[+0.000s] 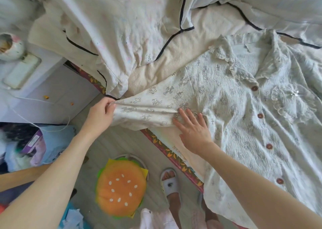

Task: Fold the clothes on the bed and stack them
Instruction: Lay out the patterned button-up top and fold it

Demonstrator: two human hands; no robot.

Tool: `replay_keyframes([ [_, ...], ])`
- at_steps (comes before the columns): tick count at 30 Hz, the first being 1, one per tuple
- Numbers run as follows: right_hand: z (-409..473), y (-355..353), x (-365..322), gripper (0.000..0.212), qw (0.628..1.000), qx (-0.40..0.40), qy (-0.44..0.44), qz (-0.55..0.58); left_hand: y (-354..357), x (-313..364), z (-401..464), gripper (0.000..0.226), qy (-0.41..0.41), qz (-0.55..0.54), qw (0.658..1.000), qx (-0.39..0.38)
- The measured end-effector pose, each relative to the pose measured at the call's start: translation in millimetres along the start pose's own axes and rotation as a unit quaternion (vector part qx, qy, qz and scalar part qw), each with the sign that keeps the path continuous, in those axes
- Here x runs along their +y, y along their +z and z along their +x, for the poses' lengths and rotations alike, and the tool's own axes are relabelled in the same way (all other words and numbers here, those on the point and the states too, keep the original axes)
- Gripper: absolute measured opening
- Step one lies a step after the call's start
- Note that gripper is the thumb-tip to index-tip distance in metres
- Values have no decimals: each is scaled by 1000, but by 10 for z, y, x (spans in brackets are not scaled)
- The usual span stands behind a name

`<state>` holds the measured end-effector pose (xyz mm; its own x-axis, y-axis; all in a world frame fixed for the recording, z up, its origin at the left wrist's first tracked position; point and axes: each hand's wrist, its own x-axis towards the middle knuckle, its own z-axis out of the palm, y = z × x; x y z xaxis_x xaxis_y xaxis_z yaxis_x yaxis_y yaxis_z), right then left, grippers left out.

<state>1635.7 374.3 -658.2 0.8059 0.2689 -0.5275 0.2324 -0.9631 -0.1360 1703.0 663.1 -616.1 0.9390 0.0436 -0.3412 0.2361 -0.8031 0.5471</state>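
A pale printed button-up shirt (244, 106) with brown buttons and a lace collar lies spread face up on the bed (174, 58). Its sleeve (153, 105) stretches left past the bed's edge. My left hand (102, 112) pinches the sleeve's cuff and holds it out taut. My right hand (193, 127) lies flat with straight fingers on the shirt near the armpit, pressing it down. A second pale garment with dark piping (122, 28) lies crumpled at the back left of the bed.
The bed's edge with a patterned trim (174, 157) runs diagonally below my hands. On the floor stand a burger-shaped cushion (121, 187) on a stool and my slippered foot (169, 181). A white cabinet (43, 82) and clutter sit at left.
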Motion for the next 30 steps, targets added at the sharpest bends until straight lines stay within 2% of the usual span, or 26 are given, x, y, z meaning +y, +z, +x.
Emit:
replay_keyframes([
  [2, 7, -26, -18, 56, 1000, 5, -3, 16, -3, 105, -27, 19, 16, 16, 1000, 20],
  [6, -124, -49, -6, 51, 996, 70, 1, 61, -5, 420, -114, 22, 35, 56, 998, 0],
  [9, -344, -44, 104, 54, 989, 102, 25, 102, 23, 847, -214, 22, 38, 15, 999, -20],
  [15, -992, -99, 719, 54, 953, 156, 133, 223, 398, 2141, -395, 21, 108, -91, 989, -45],
  [18, -1270, -51, 1078, 54, 943, 151, 181, 235, 777, 2781, -448, 16, 139, -188, 961, -145],
  [19, -1348, -26, 1209, 55, 943, 138, 193, 232, 928, 2946, -461, 14, 148, -190, 952, -189],
  [21, -1365, 25, 1331, 55, 946, 111, 210, 218, 1124, 3007, -418, 38, 149, -123, 947, -257],
  [22, -1539, 143, 1657, 56, 944, 91, 231, 215, 1462, 3198, -460, 46, 147, -85, 945, -279],
  [26, -1629, 292, 1898, 54, 949, 66, 229, 207, 1709, 2769, -409, 49, 126, 44, 969, -208],
  [30, -1756, 484, 2147, 44, 954, 51, 225, 190, 2031, 2489, -649, 52, 91, 109, 967, -213],
])
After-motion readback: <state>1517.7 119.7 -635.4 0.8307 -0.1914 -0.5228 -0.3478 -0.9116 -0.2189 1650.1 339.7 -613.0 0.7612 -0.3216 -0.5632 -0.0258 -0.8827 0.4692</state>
